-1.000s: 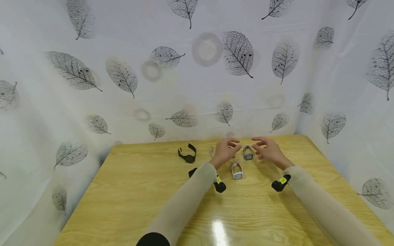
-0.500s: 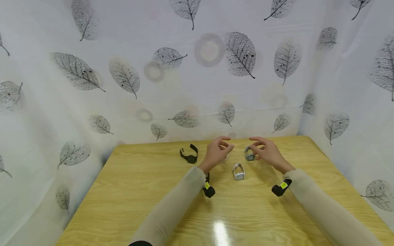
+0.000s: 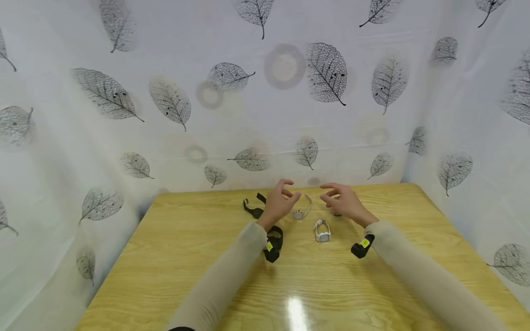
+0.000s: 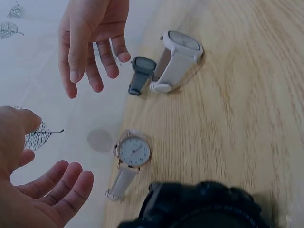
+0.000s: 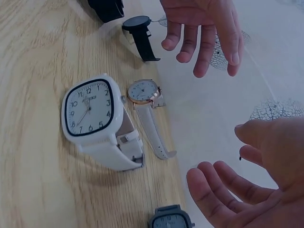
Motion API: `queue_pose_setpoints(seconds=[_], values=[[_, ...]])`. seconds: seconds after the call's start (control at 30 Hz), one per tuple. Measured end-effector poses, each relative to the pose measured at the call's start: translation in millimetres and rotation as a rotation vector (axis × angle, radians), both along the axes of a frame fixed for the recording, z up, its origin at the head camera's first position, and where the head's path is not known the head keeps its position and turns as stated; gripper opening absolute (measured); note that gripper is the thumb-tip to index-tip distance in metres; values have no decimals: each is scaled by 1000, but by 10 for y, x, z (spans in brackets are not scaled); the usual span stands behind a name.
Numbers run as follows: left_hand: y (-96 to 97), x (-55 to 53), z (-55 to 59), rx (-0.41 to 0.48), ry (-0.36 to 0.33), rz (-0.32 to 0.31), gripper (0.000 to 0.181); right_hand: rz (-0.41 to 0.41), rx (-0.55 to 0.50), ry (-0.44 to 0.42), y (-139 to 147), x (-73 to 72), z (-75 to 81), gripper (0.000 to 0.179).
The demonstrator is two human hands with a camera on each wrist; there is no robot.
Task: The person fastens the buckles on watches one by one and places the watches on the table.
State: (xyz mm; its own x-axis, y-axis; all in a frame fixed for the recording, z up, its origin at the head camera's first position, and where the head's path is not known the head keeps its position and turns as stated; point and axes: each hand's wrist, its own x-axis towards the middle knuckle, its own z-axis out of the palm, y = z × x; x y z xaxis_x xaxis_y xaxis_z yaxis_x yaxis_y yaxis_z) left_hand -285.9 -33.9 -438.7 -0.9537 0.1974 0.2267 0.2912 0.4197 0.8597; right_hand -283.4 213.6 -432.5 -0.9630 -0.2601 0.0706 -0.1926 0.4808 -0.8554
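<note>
My left hand (image 3: 279,202) hovers over the back of the table, fingers loosely curved and holding nothing. Nearest to it are a slim black watch (image 3: 256,213), partly hidden by the hand, and a round rose-gold watch with a pale strap (image 5: 142,90). My right hand (image 3: 344,202), also holding nothing, hovers opposite with thumb and fingers apart. It covers most of a grey watch (image 4: 143,64) in the head view. A white square watch (image 5: 90,108) stands nearer the front, between the hands. Beside the left wrist lies a chunky black watch (image 4: 204,209), partly hidden in the head view.
The wooden table (image 3: 198,276) ends at the back against a white curtain (image 3: 248,115) printed with leaves. More curtain hangs along both sides. Each wrist carries a small black camera, the right one (image 3: 362,246) just above the table.
Both hands have moved left, the left one farther. The rose-gold watch and chunky black watch have come into clearer view, while the grey watch has become mostly covered.
</note>
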Motion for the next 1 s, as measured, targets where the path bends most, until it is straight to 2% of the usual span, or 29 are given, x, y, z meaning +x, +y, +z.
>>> queue_pose_setpoints(seconds=[0.17,0.43,0.73,0.87,1.0], values=[[-61,-2,8,-42,-28,37,41,-7,44,-20,-95,-67,-24,48],[-116,1,-26,-46,-48,67,39,-8,30,-66,-201,-118,-39,45],[-125,-48,-138,-21,-183,57,32,-48,58,-112,-311,-167,-103,37],[-110,-84,-163,-23,-208,73,31,-53,69,-128,-360,-177,-113,32],[-95,-126,-185,10,-244,85,29,-48,92,-129,-401,-195,-140,27]])
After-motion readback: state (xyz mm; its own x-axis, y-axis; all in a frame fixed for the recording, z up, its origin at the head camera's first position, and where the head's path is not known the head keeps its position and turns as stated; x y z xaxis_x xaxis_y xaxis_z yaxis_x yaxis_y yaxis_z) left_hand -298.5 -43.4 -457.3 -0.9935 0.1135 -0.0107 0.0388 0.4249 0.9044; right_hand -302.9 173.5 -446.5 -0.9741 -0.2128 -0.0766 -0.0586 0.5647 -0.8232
